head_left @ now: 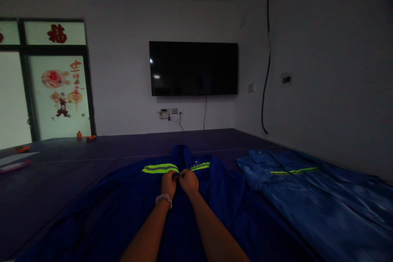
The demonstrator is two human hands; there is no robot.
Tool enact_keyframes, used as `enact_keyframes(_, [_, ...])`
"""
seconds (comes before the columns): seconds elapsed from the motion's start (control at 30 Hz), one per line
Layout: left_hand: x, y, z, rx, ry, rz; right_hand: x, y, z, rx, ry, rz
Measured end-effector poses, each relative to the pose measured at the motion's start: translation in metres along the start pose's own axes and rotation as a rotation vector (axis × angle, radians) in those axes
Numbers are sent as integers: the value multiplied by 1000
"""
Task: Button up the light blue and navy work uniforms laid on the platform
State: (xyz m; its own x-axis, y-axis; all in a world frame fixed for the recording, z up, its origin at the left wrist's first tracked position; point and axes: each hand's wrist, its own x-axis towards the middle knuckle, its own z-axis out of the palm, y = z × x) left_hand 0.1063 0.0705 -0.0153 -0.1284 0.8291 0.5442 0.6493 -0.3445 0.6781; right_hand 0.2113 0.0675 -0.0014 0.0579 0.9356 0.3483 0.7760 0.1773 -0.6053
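A dark blue work jacket (123, 196) with yellow-green reflective strips lies spread on the purple table (101, 153), its collar pointing away from me. My left hand (168, 183), with a pale scrunchie (164, 200) on the wrist, pinches the jacket's front edge just below the chest strip. Right beside it, my right hand (188, 181) pinches the opposite front edge. The fingertips of both hands nearly meet at the front opening. Whatever small fastening sits between them is too dark to make out.
A lighter blue garment (294, 196) with a thin yellow-green strip lies to the right. Orange items (91, 138) and a pink-rimmed object (15, 166) are at the left. A television (194, 68) hangs on the far wall; a black cable (266, 90) dangles at the right wall.
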Motion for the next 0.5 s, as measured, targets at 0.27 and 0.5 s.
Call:
enact_keyframes(0.27, [0, 0, 0, 50, -8, -20, 2, 1, 1, 17, 18, -1])
enact_keyframes(0.5, [0, -1, 2, 85, -16, -39, 3, 3, 2, 31, 21, -8])
